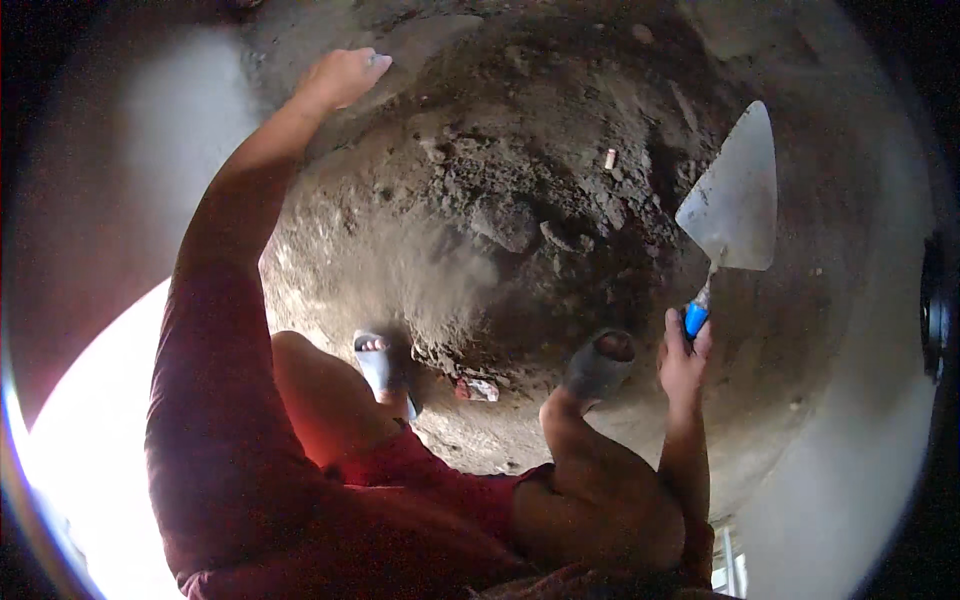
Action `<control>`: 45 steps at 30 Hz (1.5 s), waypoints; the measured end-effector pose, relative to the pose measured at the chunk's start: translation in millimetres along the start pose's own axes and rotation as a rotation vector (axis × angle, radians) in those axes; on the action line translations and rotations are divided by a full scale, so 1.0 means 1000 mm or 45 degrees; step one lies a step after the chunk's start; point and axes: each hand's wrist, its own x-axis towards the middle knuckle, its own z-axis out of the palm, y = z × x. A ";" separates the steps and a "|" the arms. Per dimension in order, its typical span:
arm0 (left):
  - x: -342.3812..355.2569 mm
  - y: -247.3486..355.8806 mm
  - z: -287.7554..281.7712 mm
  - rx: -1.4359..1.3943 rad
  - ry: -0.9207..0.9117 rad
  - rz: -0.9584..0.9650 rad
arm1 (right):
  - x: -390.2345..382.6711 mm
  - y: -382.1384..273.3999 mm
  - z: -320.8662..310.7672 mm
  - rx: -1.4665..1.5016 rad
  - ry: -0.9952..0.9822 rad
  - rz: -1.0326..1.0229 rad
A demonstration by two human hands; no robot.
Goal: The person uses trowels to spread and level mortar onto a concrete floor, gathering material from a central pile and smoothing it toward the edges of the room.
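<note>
My right hand (pixel 683 355) is wrapped round the blue handle of a trowel (pixel 737 195). Its broad grey triangular blade points up and away from me, beside a mound of loose earth-coloured material (pixel 530 190). My left hand (pixel 346 77) is stretched out to the far left, above the ground past the mound's edge. Its fingers are closed together; what they hold, if anything, is too small to make out. Lumps and crumbs cover the middle of the mound, and its near left side looks smoother and paler.
A small pale piece (pixel 610 159) lies on the mound. Near my feet, in grey slide sandals (pixel 597 367), is a crumpled red and white scrap (pixel 477 389). A pale wall (pixel 860 470) rises at the right, and another pale surface (pixel 190 120) stands at the far left.
</note>
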 end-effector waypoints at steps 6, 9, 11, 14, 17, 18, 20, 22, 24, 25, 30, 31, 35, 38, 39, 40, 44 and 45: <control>0.005 0.091 -0.021 0.171 -0.016 0.404 | -0.053 0.017 -0.012 0.221 0.235 0.234; 0.008 0.091 -0.031 0.201 -0.116 0.329 | -0.060 0.078 -0.033 0.021 0.128 -0.065; 0.004 0.084 -0.038 0.147 -0.092 0.346 | -0.074 0.087 -0.036 -0.253 0.153 -0.319; -0.019 0.087 -0.060 0.148 -0.106 0.353 | -0.103 0.035 -0.036 -0.050 0.123 0.262; -0.074 0.114 -0.065 0.162 -0.073 0.650 | -0.120 0.037 -0.041 -0.123 0.182 0.279; -0.082 0.116 -0.068 0.209 -0.052 0.720 | -0.119 0.048 -0.036 0.005 0.239 0.225; -0.089 0.120 -0.075 0.357 -0.005 0.803 | -0.118 0.067 -0.020 0.254 0.351 0.117; -0.080 0.124 -0.082 0.354 0.024 0.597 | -0.125 0.061 -0.013 0.500 0.311 0.319; -0.034 0.126 -0.099 0.162 0.069 0.161 | -0.127 0.057 -0.007 0.602 0.285 0.386; -0.015 0.125 -0.098 0.147 0.095 0.143 | -0.127 0.060 -0.008 0.573 0.287 0.361; 0.066 0.133 -0.040 0.145 -0.004 0.296 | -0.117 0.103 -0.009 0.471 0.208 0.347; 0.057 0.171 -0.043 0.126 -0.119 0.265 | -0.124 0.121 -0.017 0.510 0.235 0.306; 0.057 0.186 -0.044 0.182 -0.103 0.500 | -0.125 0.108 -0.017 0.664 0.333 0.392; 0.065 0.164 -0.035 0.113 -0.027 0.515 | -0.120 0.085 -0.009 0.497 0.351 0.422; 0.063 0.165 -0.033 0.120 -0.044 0.469 | -0.117 0.078 -0.010 0.457 0.301 0.403; 0.059 0.166 -0.029 0.130 -0.061 0.420 | -0.111 0.070 -0.011 0.418 0.247 0.383; -0.007 0.195 -0.054 0.201 0.279 0.558 | -0.105 0.092 -0.013 0.290 0.221 0.300; -0.038 0.209 -0.068 0.200 0.282 0.606 | -0.107 0.093 -0.018 0.341 0.224 0.326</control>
